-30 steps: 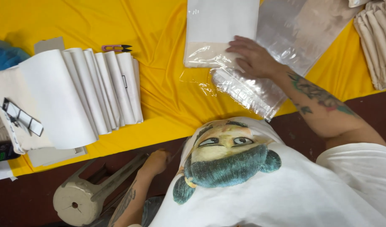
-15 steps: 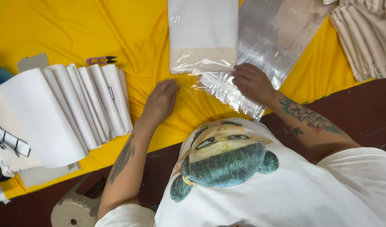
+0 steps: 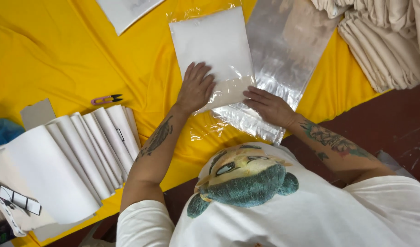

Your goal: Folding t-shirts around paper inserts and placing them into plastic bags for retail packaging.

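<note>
Your left hand point(image 3: 196, 88) lies flat, fingers spread, pressing the lower edge of the white folded cloth in its clear bag point(image 3: 214, 50) — the bag stretches away from you on the yellow cloth point(image 3: 59, 55). Your right hand point(image 3: 269, 107) rests just beside it, fingers together, on the stack of clear bags point(image 3: 283, 64) — touching the bagged cloth's corner.

left hand point(image 3: 196, 88) flat, fingers spread forward; right hand point(image 3: 268, 106) palm down, fingers pointing left.
</note>
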